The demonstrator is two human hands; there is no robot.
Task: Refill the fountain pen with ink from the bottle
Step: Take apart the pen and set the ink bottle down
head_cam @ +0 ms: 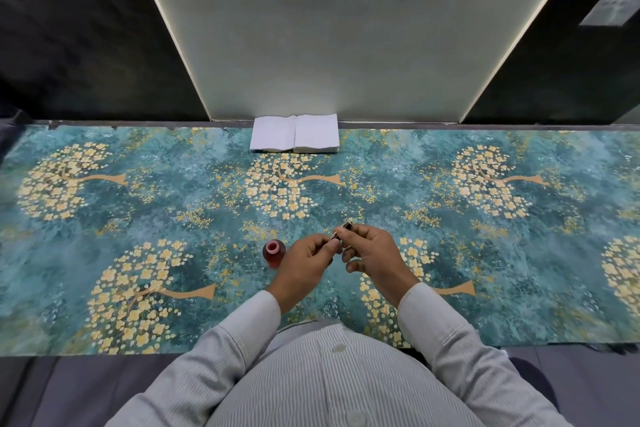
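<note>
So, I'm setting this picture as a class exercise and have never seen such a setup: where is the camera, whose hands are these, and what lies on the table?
There is no machine. One wide camera sits on a person's head, looking down at their own hands. The left hand and right hand together hold a dark fountain pen above a table with a flowered cloth. An open red ink bottle stands beside the left hand. An open notebook lies at the far edge.

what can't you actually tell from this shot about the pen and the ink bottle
Head view only:
- Pen: mostly hidden by the left hand and right hand; nib and whether it is unscrewed cannot be told.
- Ink bottle: near side hidden by the left hand; ink level too small to judge.
- Open notebook: writing too small to read.
</note>
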